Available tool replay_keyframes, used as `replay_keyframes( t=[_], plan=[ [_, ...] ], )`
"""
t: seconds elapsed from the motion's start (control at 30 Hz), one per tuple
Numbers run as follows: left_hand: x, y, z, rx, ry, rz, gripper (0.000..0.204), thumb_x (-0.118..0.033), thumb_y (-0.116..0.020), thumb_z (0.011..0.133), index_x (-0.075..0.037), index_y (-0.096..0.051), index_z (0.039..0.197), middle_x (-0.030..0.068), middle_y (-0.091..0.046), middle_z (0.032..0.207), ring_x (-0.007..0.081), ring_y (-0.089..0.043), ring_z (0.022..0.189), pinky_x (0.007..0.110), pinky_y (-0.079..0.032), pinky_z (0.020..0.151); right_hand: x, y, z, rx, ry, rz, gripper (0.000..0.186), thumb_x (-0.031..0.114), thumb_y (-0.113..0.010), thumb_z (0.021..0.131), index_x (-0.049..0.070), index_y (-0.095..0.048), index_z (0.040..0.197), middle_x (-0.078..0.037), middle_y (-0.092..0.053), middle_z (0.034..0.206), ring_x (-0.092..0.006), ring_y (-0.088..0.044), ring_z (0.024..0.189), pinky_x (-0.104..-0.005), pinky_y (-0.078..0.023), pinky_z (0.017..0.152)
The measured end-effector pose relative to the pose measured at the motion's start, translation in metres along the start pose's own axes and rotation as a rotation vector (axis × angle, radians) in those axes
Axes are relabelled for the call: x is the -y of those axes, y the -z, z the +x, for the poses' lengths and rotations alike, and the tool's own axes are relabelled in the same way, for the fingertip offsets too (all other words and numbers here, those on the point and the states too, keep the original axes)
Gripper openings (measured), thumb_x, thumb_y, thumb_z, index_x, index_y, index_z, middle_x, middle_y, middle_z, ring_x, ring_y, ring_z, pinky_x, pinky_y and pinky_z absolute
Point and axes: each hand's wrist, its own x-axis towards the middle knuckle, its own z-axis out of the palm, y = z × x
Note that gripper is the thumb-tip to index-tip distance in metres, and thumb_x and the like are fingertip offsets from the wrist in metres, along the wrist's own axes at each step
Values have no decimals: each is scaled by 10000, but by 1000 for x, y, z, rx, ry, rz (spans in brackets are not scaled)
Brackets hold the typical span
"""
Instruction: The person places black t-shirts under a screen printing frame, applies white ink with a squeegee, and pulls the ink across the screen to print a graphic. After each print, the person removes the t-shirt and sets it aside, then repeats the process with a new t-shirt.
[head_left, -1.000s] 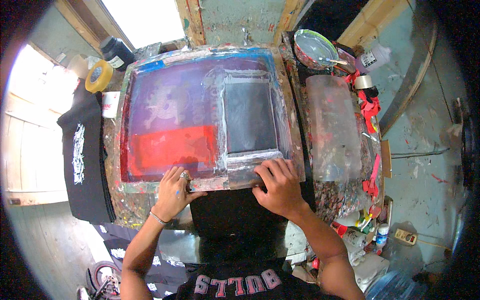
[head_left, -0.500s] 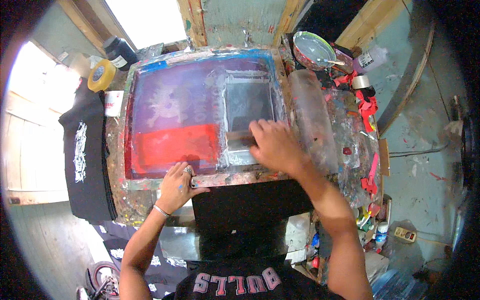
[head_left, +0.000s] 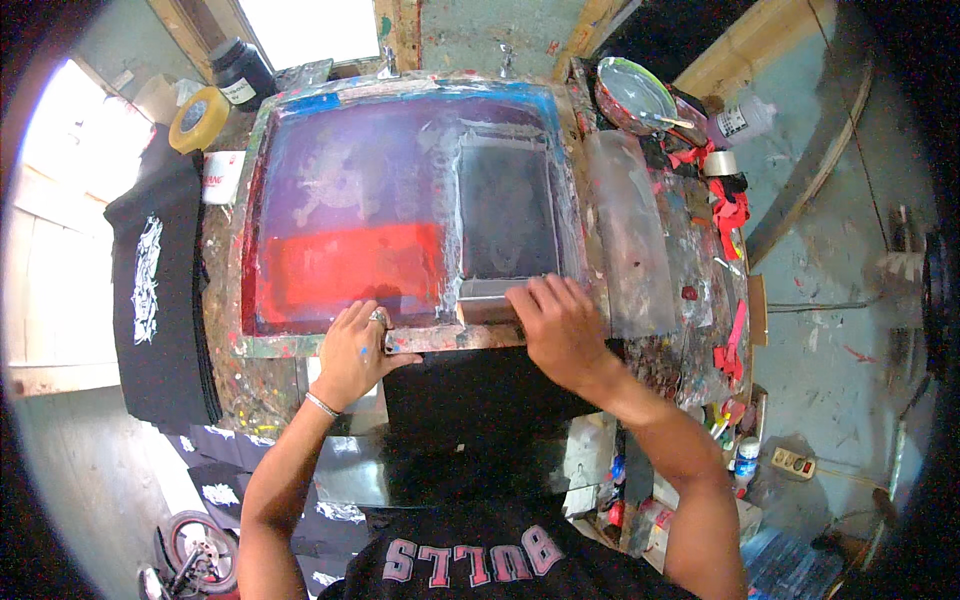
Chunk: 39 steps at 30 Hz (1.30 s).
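A framed printing screen (head_left: pixel 350 160) lies before me, purple mesh with a red block (head_left: pixel 355 262) at its lower left and a grey open area (head_left: pixel 507 205) at the right. My right hand (head_left: pixel 560 325) is closed around a squeegee (head_left: pixel 490 300), whose blade rests on the mesh at the near end of that grey area. On the near edge of the frame lies my left hand (head_left: pixel 350 345), fingers over the rim and thumb stretched to the right. Black fabric (head_left: pixel 460 400) shows below the frame's near edge.
Folded black shirts with white print (head_left: pixel 165 290) are stacked at the left, beside a yellow tape roll (head_left: pixel 198 120) and a black jar (head_left: pixel 240 75). A bowl of grey ink (head_left: pixel 635 92) stands at the far right, near a translucent sheet (head_left: pixel 628 230). A power strip (head_left: pixel 792 462) lies lower right.
My right hand has drawn the squeegee toward me, from partway down the grey area to its near end. My left hand stays on the frame edge. The view has shifted slightly.
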Motion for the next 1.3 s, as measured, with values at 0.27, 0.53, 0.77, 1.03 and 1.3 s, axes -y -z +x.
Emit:
replay_keyframes(
  t=[0.27,0.53,0.77,1.03,1.3],
  plan=[
    [0,3,2,-3,-33,-16,574,-511,-865,699,-21,-599,837,127,-562,895,348,-587,892,458,-486,793,-86,-46,95,-227,-57,-211,283,113,-577,902,66,-664,1168,-128,-677,1037,-342,-641,1079,-480,-525,912],
    [4,1,4,50,8,-34,570,-499,-882,676,-44,-591,858,119,-577,906,347,-592,900,448,-489,801,-166,-10,212,129,-123,55,458,114,-667,849,114,-638,1306,-192,-707,1202,-397,-665,1130,-537,-531,948],
    [2,0,1,64,26,-60,572,-469,-903,656,-40,-583,860,123,-580,899,356,-601,904,455,-499,796,-151,-25,203,128,-140,-19,429,99,-639,842,129,-645,1271,-206,-726,1118,-421,-688,1073,-550,-548,908],
    [-1,3,2,3,-15,1,623,-506,-905,625,-40,-566,862,137,-591,884,374,-619,893,455,-512,828,-43,-5,37,29,-53,72,325,32,-628,791,80,-641,1113,-138,-677,985,-398,-642,960,-541,-513,812],
    [-4,-1,4,-54,-21,-18,636,-503,-918,615,-28,-557,837,141,-588,850,375,-627,878,448,-513,817,-29,13,23,112,-83,65,315,26,-621,807,61,-624,1120,-119,-665,995,-359,-630,1004,-497,-508,864]
  ],
)
